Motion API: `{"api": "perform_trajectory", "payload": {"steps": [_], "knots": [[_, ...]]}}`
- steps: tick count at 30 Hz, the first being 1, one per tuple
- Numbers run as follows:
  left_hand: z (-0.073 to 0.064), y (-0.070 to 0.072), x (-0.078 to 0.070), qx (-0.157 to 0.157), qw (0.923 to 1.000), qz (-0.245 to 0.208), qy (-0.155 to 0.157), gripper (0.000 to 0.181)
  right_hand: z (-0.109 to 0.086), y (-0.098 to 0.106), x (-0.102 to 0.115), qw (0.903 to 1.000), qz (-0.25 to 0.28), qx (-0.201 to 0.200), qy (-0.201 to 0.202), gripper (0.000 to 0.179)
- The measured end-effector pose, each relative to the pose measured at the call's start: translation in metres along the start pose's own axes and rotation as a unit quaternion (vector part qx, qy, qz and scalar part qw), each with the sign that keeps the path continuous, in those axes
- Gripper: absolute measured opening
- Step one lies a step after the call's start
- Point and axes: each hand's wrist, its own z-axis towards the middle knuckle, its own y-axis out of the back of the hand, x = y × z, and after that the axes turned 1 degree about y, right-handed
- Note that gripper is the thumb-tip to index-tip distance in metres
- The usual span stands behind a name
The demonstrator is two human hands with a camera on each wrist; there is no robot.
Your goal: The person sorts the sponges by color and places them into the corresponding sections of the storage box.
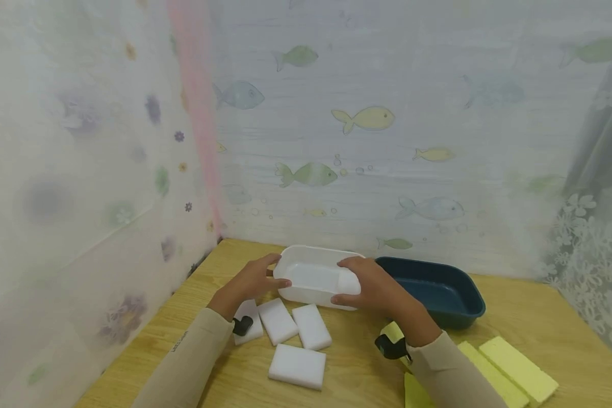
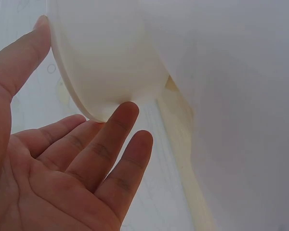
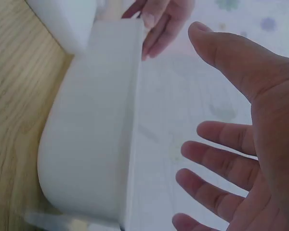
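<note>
A white plastic basin (image 1: 306, 293) sits on the wooden table. Around its left end, my left hand (image 1: 252, 277) holds it, thumb on one side and fingers on the other; in the left wrist view the fingertips (image 2: 127, 110) touch the wall below the rim. My right hand (image 1: 369, 283) is spread over the basin's right end, and the right wrist view shows its fingers (image 3: 221, 163) apart from the rim with nothing between them. A white patch (image 1: 349, 281), perhaps a sponge, shows inside the basin by the right hand. Several white sponges (image 1: 298, 365) lie in front.
Right of the white basin stands a dark blue basin (image 1: 438, 289). Several yellow sponges (image 1: 519, 368) lie at the front right, partly hidden by the right arm. Curtains with fish (image 1: 313, 174) and flower prints close off the back and left of the table.
</note>
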Motion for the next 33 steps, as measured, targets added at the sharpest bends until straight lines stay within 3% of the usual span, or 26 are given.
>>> {"api": "perform_trajectory", "payload": {"steps": [7,14,24,28,33], "knots": [[-0.002,-0.002,0.003,-0.001,0.9999,0.012,-0.001,0.093,-0.014,-0.009,0.015,0.9981,-0.007,-0.002,0.062,0.074],[-0.004,-0.002,0.001,-0.004,0.9999,0.009,0.003,0.093,-0.015,-0.016,0.027,0.9928,0.003,0.018,0.119,0.064],[-0.003,-0.003,0.001,-0.005,0.9999,0.013,0.006,0.093,-0.014,-0.032,0.036,0.9875,-0.005,0.079,0.136,0.04],[-0.004,-0.002,0.001,-0.002,0.9998,0.018,0.008,0.094,-0.013,-0.036,0.04,0.9859,-0.02,0.113,0.122,0.033],[0.0,0.0,-0.001,-0.003,0.9998,0.02,0.002,0.093,-0.013,-0.039,0.043,0.9837,-0.041,0.121,0.126,0.024]]}}
